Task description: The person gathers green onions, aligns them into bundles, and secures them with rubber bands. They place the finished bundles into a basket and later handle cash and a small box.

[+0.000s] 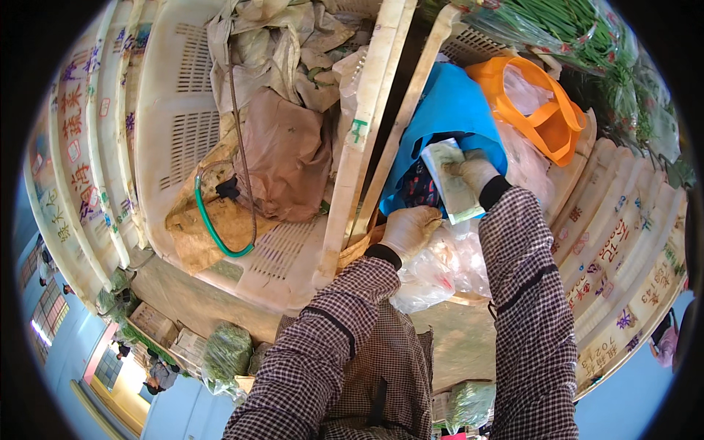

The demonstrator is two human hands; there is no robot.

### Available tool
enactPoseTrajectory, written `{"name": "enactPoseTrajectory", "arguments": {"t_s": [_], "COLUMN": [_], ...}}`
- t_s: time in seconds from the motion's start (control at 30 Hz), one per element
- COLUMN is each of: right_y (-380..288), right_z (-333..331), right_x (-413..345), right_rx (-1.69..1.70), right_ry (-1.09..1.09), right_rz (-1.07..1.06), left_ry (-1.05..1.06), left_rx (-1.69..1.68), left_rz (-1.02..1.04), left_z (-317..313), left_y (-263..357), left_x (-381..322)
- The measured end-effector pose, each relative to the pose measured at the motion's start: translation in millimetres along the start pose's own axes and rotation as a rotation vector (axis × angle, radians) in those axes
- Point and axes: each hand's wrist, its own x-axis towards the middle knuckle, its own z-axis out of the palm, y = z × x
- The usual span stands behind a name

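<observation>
My right hand (pixel 476 171), in a pale glove, grips a folded stack of banknotes (pixel 454 181) at the mouth of a blue fabric bag (pixel 473 110). My left hand (pixel 409 230), gloved too, is at the bag's lower edge with its fingers closed together; whether they pinch the bag's rim is hard to tell. Dark patterned cloth (pixel 422 187) shows inside the bag. Beneath my hands lie crumpled clear plastic bags (pixel 440 264). An orange fabric bag (pixel 528 104) with clear plastic in it lies right of the blue one.
Left is a white plastic crate (pixel 176 126) with brown plastic sheets (pixel 283 154) and a metal hook with a green sleeve (pixel 212 234). Stacked crates (pixel 621 247) bearing writing flank both sides. Bagged green stalks (pixel 561 27) lie upper right. People (pixel 159 375) are far off lower left.
</observation>
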Motion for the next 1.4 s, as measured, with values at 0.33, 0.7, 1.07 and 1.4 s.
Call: {"name": "enactPoseTrajectory", "arguments": {"t_s": [0.33, 0.7, 1.07, 1.4], "right_y": [-16, -22, -27, -34], "right_z": [-3, -21, -35, -49], "right_x": [-22, -11, -39, -83], "right_rx": [0.036, -0.009, -0.030, -0.021], "right_ry": [0.056, 0.107, 0.091, 0.264], "right_rz": [0.004, -0.064, -0.128, -0.315], "left_ry": [0.079, 0.487, 0.509, 0.313], "left_rx": [0.205, 0.065, 0.209, 0.102], "left_rz": [-0.394, -0.449, -0.439, -0.058], "left_z": [1, -3, -5, -24], "left_y": [-53, 8, 17, -8], "left_x": [7, 23, 39, 53]}}
